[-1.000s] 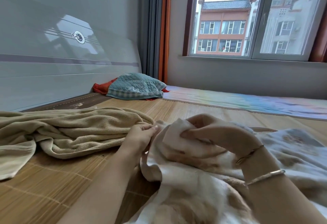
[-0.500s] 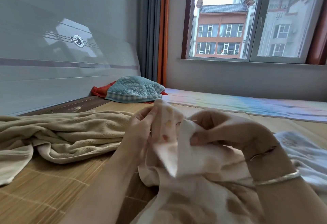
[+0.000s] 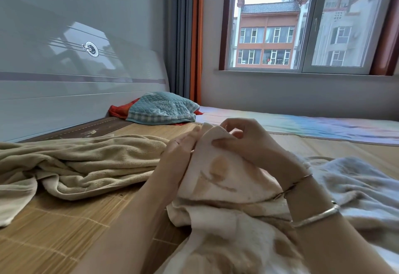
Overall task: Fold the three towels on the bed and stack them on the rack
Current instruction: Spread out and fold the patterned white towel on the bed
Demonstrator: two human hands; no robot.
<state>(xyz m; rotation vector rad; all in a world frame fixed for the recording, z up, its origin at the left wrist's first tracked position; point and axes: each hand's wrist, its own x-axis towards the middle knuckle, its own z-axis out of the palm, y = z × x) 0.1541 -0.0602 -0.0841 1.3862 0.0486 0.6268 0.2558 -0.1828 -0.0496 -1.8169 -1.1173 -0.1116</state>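
Note:
A white towel with brown leaf prints (image 3: 218, 178) is bunched in front of me on the bed's bamboo mat (image 3: 71, 226). My left hand (image 3: 179, 154) grips its raised edge from the left. My right hand (image 3: 248, 142) pinches the same edge from the right, thumb on the cloth, so both hands meet at the top corner. A crumpled beige towel (image 3: 82, 165) lies to the left on the mat. A pale grey-white towel (image 3: 354, 187) lies at the right, partly behind my right forearm. No rack is in view.
A teal quilted pillow (image 3: 162, 109) on red cloth sits at the headboard (image 3: 64, 92). A pastel sheet (image 3: 313, 126) covers the far side of the bed under the window (image 3: 302, 20). Curtains (image 3: 187, 36) hang in the corner.
Both hands have lifted the printed towel's edge higher and drawn together at its top corner; the loose flap held by the right hand has been pulled flatter.

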